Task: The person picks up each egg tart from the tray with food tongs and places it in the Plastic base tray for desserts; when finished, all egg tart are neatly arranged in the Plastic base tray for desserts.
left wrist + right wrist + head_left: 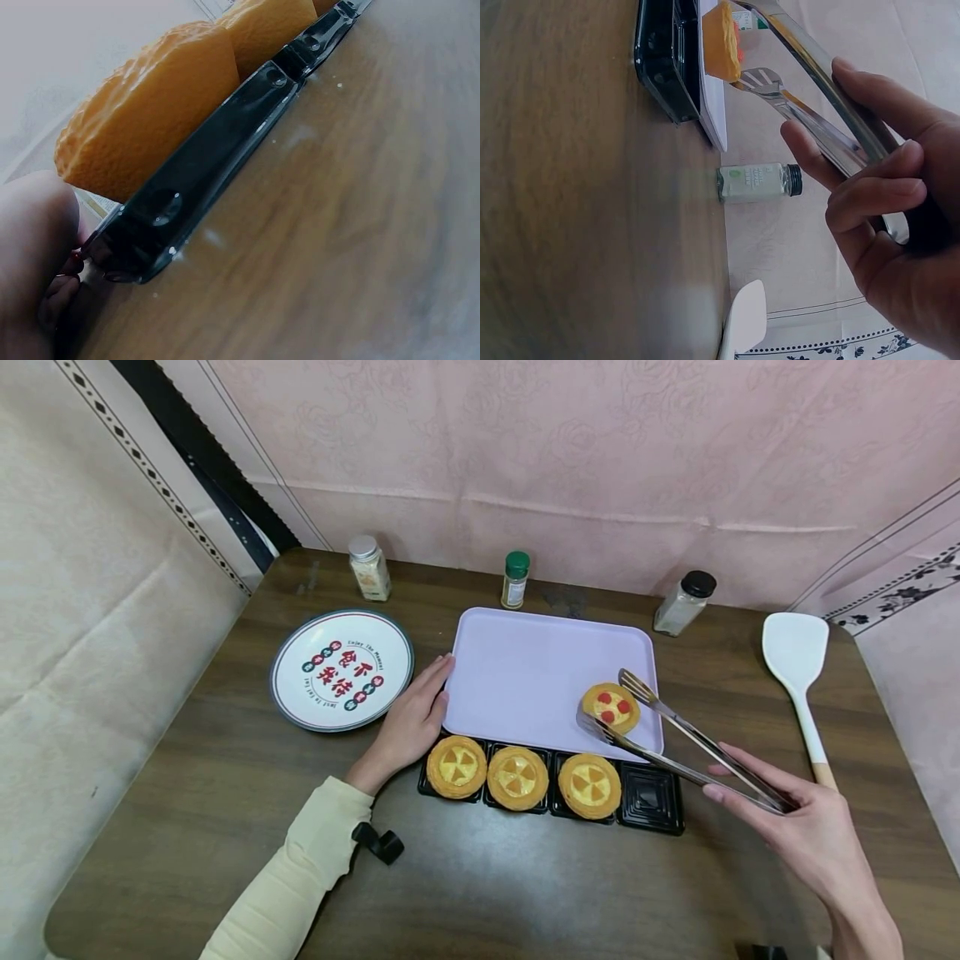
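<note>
My right hand [798, 827] grips metal tongs [705, 745], whose two tips stand apart on either side of a tart with red pieces on top [611, 707]. That tart sits on the right part of a pale lavender tray [517, 668]. My left hand [416, 714] rests against the tray's left edge, its fingers fairly straight. Along the tray's front edge lies a black plastic holder [651, 797] with a bare right compartment. Three yellow-topped tarts [517, 778] fill its other compartments. In the right wrist view, the thumb and fingers curl round the tongs.
A round plate with red lettering [341, 671] lies left of the tray. Behind stand a silver-lidded jar [370, 568], a small green-capped bottle [515, 580] and a black-capped shaker [684, 602]. A white spatula [797, 652] lies at the right.
</note>
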Demonstrator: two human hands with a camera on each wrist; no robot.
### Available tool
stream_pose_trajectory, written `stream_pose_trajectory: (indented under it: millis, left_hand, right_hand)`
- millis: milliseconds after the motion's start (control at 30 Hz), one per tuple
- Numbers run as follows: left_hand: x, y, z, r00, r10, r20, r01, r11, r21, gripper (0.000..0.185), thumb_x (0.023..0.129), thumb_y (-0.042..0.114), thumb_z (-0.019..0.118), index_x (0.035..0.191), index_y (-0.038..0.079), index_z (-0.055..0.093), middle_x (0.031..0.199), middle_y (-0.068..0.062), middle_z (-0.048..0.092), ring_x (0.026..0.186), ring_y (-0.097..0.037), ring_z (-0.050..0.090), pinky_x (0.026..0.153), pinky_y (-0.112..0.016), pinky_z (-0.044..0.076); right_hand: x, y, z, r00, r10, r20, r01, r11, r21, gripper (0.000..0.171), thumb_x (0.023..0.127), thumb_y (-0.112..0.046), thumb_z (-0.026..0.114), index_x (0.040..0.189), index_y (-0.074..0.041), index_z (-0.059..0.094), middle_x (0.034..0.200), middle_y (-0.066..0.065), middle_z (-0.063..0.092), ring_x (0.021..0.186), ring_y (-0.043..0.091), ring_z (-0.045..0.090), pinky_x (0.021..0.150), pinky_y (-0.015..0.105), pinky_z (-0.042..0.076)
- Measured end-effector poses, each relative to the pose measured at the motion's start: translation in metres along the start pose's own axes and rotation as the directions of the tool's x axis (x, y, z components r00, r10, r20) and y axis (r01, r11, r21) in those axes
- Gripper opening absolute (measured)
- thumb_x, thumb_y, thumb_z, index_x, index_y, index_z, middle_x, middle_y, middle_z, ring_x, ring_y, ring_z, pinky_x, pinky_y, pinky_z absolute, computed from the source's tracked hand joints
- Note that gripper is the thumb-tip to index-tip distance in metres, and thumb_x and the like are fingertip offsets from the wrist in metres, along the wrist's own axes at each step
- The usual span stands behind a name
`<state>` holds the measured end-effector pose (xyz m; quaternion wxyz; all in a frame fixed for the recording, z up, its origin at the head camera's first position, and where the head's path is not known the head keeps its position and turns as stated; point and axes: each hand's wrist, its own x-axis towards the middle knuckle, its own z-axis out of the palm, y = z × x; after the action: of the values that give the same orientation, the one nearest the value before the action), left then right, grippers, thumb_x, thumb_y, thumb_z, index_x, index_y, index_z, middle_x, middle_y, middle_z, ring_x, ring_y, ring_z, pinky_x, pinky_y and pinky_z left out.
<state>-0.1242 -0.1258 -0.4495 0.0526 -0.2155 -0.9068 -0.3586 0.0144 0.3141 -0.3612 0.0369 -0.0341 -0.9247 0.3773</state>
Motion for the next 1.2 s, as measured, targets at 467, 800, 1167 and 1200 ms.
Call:
stream_pose_trajectory:
  millis: [467,800,1167,1200]
  left_hand:
    - [0.000,0.001,-0.001,1.000,-0.001,0.006,0.001,1.000,-0.005,0.050,0.103,0.012,0.040,0.152,0.002,0.034,0.157,-0.010,0.030,0.145,-0.022,0.023,0.114,-0.043,0.024]
    - [-0.001,0.000,-0.001,1.000,-0.004,0.007,0.004,1.000,-0.003,0.050,0.103,0.012,0.041,0.152,0.002,0.033,0.157,-0.010,0.030,0.145,-0.023,0.023,0.114,-0.043,0.024]
    - [0.000,-0.001,0.000,1.000,-0.001,0.002,0.001,1.000,0.003,0.050,0.103,0.010,0.042,0.151,0.002,0.034,0.157,-0.010,0.031,0.145,-0.022,0.024,0.114,-0.042,0.025]
    - [0.001,-0.001,-0.001,1.000,-0.001,0.001,0.001,1.000,0.003,0.050,0.103,0.010,0.042,0.151,0.002,0.034,0.157,-0.011,0.031,0.145,-0.022,0.024,0.114,-0.042,0.025]
  right_hand:
    - [0.000,0.001,0.001,0.998,-0.051,-0.038,0.050,0.999,-0.020,0.048,0.083,-0.025,0.080,0.130,-0.027,0.067,0.093,-0.008,0.075,0.061,0.005,0.049,0.044,0.027,0.030]
    - [-0.001,0.001,0.002,0.992,-0.087,-0.088,0.085,0.996,-0.029,0.046,0.081,-0.020,0.082,0.125,-0.025,0.070,0.085,-0.009,0.074,0.058,0.002,0.044,0.042,0.025,0.028]
    - [-0.010,-0.001,-0.012,0.991,0.114,-0.074,-0.111,0.993,0.034,0.047,0.084,-0.030,0.079,0.129,-0.026,0.068,0.073,-0.004,0.065,0.043,0.015,0.041,0.038,0.030,0.032]
    - [-0.012,0.000,-0.017,0.991,0.113,-0.074,-0.110,0.993,0.035,0.047,0.085,-0.029,0.078,0.130,-0.025,0.067,0.071,-0.003,0.063,0.042,0.016,0.041,0.037,0.031,0.031]
